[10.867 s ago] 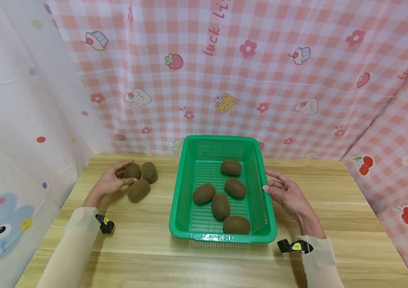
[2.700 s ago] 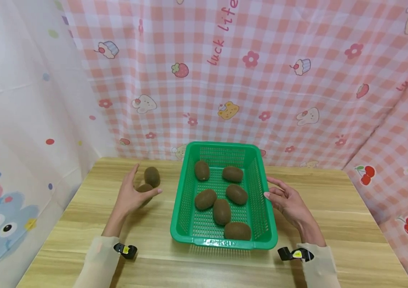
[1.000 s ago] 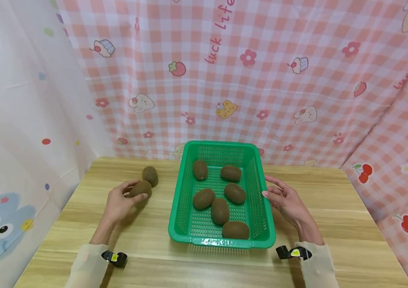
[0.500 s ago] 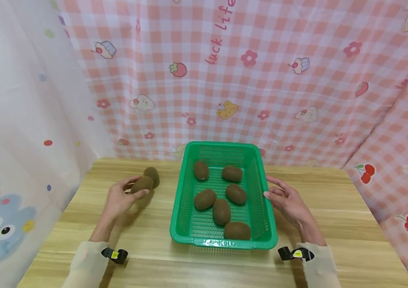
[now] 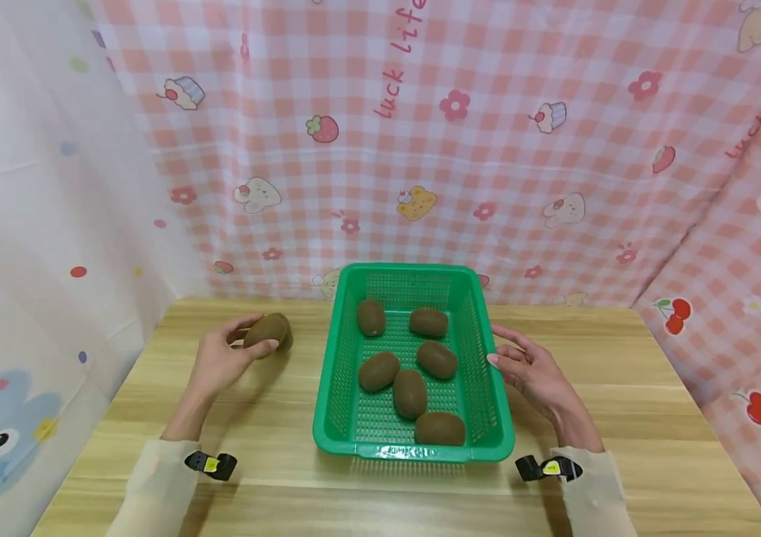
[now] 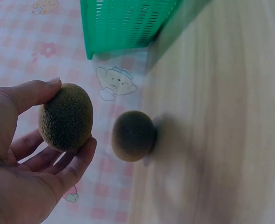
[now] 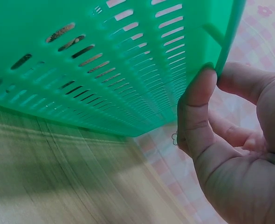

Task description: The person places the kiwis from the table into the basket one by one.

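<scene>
My left hand [image 5: 224,359] holds a brown kiwi [image 5: 264,333] between thumb and fingers, at the left of the table. The left wrist view shows this kiwi [image 6: 66,117] raised off the wood, apart from a second kiwi [image 6: 134,136] that rests on the tabletop. From the head, that second kiwi [image 5: 288,340] is mostly hidden behind the held one. With thumb and curled finger, my right hand [image 5: 544,379] pinches the right rim of a green plastic basket [image 5: 414,452]; the right wrist view shows the grip at the basket's edge [image 7: 226,42]. Several kiwis [image 5: 410,394] lie spread inside the basket.
Pale wood-grain table [image 5: 273,485] spreads under everything. A pink checked cloth [image 5: 367,171] hangs behind its far edge, with a white patterned cloth [image 5: 38,224] at the left and more checked cloth on the right.
One kiwi from the left group has gone into the basket. My left hand has since taken hold of another and lifted it slightly. The right hand keeps its place on the rim.
</scene>
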Demonstrator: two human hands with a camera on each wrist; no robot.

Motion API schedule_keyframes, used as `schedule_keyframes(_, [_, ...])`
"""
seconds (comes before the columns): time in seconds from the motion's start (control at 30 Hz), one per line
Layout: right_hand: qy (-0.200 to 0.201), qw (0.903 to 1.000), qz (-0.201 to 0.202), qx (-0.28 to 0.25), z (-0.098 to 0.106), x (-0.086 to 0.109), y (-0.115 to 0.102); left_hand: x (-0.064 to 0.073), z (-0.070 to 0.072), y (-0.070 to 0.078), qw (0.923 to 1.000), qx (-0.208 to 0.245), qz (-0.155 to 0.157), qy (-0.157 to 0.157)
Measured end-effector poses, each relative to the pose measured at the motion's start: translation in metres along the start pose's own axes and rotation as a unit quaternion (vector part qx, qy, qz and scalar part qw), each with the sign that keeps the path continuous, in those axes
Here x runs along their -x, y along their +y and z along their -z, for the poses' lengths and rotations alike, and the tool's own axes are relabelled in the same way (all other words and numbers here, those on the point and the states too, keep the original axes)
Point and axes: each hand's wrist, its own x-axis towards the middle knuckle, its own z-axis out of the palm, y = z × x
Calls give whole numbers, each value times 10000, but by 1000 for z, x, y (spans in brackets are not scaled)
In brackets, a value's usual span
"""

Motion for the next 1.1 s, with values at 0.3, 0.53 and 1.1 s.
schedule_keyframes(0.3, [-49, 10000, 34, -37, 0, -3, -2, -9, 4, 18, 9997, -168, -178, 24])
schedule_keyframes(0.53, [-39, 10000, 74, -30, 1, -3, -4, -16, 5, 30, 9998, -66, -138, -83])
schedule_keyframes(1.1, [-114, 9997, 100, -176, 0, -1, -1, -27, 4, 67, 9983, -1, -561, -157])
